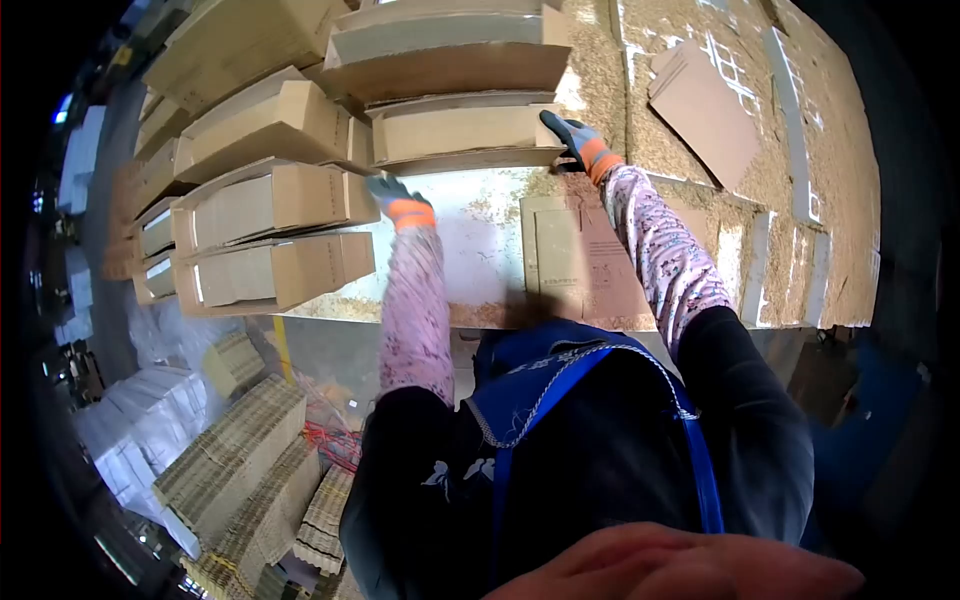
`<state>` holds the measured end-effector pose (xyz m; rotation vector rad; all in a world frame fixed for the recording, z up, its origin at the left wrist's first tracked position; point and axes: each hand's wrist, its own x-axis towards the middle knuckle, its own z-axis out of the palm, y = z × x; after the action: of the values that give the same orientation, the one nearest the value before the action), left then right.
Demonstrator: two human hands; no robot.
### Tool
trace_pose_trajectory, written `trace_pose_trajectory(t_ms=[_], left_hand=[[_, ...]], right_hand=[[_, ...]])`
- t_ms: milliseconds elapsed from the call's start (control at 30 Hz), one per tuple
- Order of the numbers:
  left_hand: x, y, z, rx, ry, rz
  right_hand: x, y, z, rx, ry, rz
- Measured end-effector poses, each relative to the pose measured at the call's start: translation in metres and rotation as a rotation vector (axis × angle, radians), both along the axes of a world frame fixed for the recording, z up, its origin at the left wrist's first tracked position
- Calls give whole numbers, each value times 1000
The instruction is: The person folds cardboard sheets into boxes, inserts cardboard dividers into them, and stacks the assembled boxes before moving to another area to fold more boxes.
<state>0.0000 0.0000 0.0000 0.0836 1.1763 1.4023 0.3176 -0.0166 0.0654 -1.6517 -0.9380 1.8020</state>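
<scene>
An open, long cardboard box [465, 132] lies across the table in front of me. My right hand [578, 140], in a grey glove with an orange cuff, grips its right end, fingers over the corner. My left hand [400, 200], gloved the same way and slightly blurred, is just below the box's left end. Its fingers are stretched out and apart, right by the end of another open cardboard box [270, 205] on the left. Folded flat cardboard [555, 255] lies on the table between my forearms.
More open cardboard boxes [445, 65] stand behind and to the left. Bits of loose brown material cover the right part of the table [470, 240], where a flat cardboard sheet [705, 115] lies. Stacked corrugated bundles [235, 455] and white wrapped packs [150, 420] are on the floor at lower left.
</scene>
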Motion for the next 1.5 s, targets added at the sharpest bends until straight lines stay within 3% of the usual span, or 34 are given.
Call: trace_pose_trajectory(t_ms=[33,67,100,133,167,267,300,367,433,467,500,567,633,667,700,767,900,967,1033,1100,1133,1167,1200,1233,1267,1300,1333,1367,1400,1500], left_hand=[[12,-14,-14,-81,15,114],[22,-33,-29,-73,23,-11],[0,-67,-5,-55,162,-147],[38,-126,9,-60,200,-225],[51,-167,0,30,297,-495],[72,-270,-7,-29,762,-975],[76,-294,-17,-75,835,-1135],[91,-321,-31,5,830,-1042],[103,-327,-17,85,831,-947],[115,-316,15,-34,953,-1085],[121,-309,34,-161,1075,-1218],[116,-312,14,-111,1052,-1196],[117,-308,28,16,1231,-1143],[124,-303,64,37,1226,-1096],[116,-297,55,108,1346,-1044],[126,-284,122,32,1404,-1088],[125,-270,129,-74,1421,-1259],[137,-271,153,127,1680,-1220],[136,-270,175,216,1388,-1049],[140,-265,188,194,1414,-1079],[139,-263,174,370,1602,-959],[138,-259,156,549,1779,-820],[144,-253,158,601,1579,-782],[146,-249,163,422,1197,-899],[147,-245,168,383,1362,-958],[149,-242,174,338,1525,-1014],[150,-239,175,339,1525,-1013],[149,-235,176,330,1797,-1060],[149,-230,178,315,2073,-1095],[161,-229,198,310,2188,-1185]], right_hand=[[-3,0,9,-6,34,-240],[-2,-8,18,-13,70,-484],[-14,-41,24,93,314,-556],[19,-83,29,93,355,-607],[50,-123,26,289,236,-585],[127,-250,-25,546,-467,-729],[146,-297,-36,500,-664,-794],[166,-370,-47,216,-1171,-678],[178,-416,-86,157,-606,-781],[167,-423,-78,206,-305,-797],[175,-435,-108,222,-497,-652],[174,-430,-83,196,-512,-633],[177,-421,-50,208,-326,-708],[183,-420,-45,308,-303,-709],[187,-417,-24,286,-181,-707],[188,-406,31,292,-171,-693],[200,-396,40,249,-246,-535],[197,-392,56,356,-151,-636],[198,-390,72,507,-32,-775],[206,-381,57,526,-170,-820],[201,-369,38,722,-95,-929],[207,-362,22,724,-523,-844],[205,-354,25,763,-501,-824],[199,-346,28,805,-477,-808],[194,-341,30,803,-208,-832],[193,-339,36,806,-207,-834],[194,-338,47,779,-228,-738],[194,-336,60,751,-248,-643],[192,-335,74,723,-81,-610],[176,-329,91,742,36,-486]])
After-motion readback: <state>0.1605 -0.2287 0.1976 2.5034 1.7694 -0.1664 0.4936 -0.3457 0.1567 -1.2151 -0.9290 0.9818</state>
